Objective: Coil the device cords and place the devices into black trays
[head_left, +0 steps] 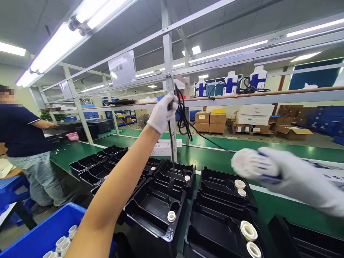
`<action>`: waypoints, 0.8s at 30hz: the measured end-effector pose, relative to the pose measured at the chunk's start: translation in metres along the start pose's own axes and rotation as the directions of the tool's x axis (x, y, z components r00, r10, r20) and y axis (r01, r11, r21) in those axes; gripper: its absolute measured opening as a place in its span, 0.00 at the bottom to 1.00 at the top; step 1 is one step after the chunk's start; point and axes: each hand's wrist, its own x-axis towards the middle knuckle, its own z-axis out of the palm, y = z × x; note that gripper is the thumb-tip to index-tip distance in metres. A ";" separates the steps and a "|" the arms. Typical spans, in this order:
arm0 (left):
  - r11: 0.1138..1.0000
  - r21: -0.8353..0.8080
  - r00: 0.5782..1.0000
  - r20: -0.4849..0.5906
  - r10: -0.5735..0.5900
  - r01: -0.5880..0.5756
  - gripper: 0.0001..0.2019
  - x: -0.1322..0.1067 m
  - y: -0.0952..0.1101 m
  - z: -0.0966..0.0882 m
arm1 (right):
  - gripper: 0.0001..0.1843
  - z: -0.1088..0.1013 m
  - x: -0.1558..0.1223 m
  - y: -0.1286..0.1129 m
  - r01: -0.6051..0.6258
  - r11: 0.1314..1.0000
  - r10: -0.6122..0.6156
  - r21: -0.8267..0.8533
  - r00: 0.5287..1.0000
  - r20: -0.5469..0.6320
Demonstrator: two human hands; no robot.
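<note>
Left hand (162,114) fist closed round black cable (184,118) | right hand (285,175) gripping white round part (248,164) | cable limp, light; best held at the bundle.

Head view: you look forward and slightly down from your head.
Nearness: close over the tabletop (215,157), hall beyond.

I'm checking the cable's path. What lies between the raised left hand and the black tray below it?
In the head view, only the black cable hangs from the left hand down into the black tray; its end is inside.
</note>
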 end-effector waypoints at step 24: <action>0.957 0.226 0.939 0.249 -0.235 0.180 0.17 0.086 -0.188 0.026 | 0.36 0.204 0.048 0.078 -0.089 0.995 0.103 -0.054 0.811 0.576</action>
